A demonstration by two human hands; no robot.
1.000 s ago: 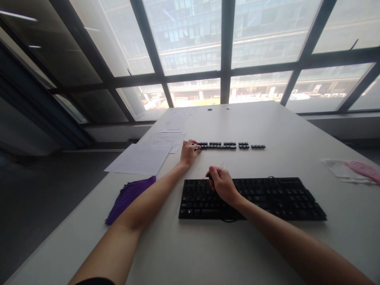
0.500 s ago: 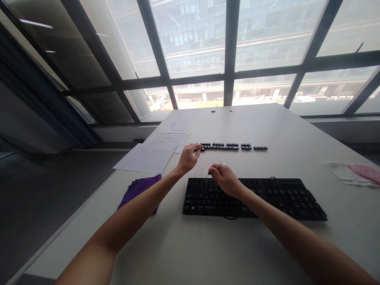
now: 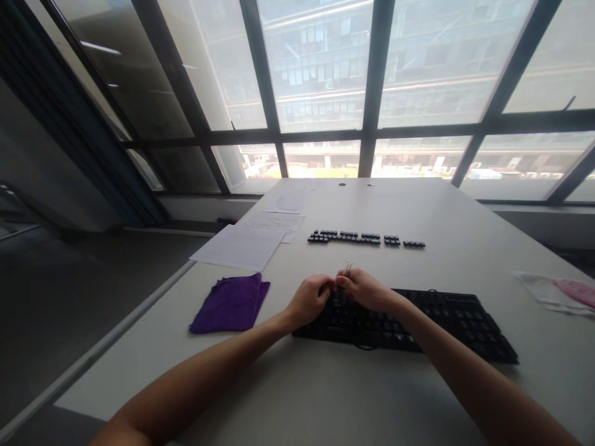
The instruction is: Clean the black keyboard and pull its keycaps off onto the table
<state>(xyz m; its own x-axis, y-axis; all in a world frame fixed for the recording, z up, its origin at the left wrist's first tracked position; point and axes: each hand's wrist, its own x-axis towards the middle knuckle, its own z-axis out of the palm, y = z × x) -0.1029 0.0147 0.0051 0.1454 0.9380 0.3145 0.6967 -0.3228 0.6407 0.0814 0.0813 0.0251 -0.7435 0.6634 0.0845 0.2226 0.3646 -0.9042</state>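
A black keyboard (image 3: 441,319) lies on the white table, partly covered by both hands. My left hand (image 3: 310,298) is over its upper left part, fingers pinched together; whatever they hold is too small to tell. Right beside it, fingertips nearly touching, my right hand (image 3: 365,288) is closed on a thin wire tool (image 3: 349,265), whose prongs stick up above the fingers. Beyond the keyboard, small black keycaps (image 3: 344,238) sit in rows of separate groups.
A folded purple cloth (image 3: 227,305) lies left of the keyboard. Written paper sheets (image 3: 242,246) run along the table's left side. At the right edge are a white and a pink cloth (image 3: 574,292). Windows stand behind the table (image 3: 325,396).
My left hand has come back from the keycap rows to the keyboard, beside my right hand. The view has shifted slightly, and the purple cloth is now uncovered.
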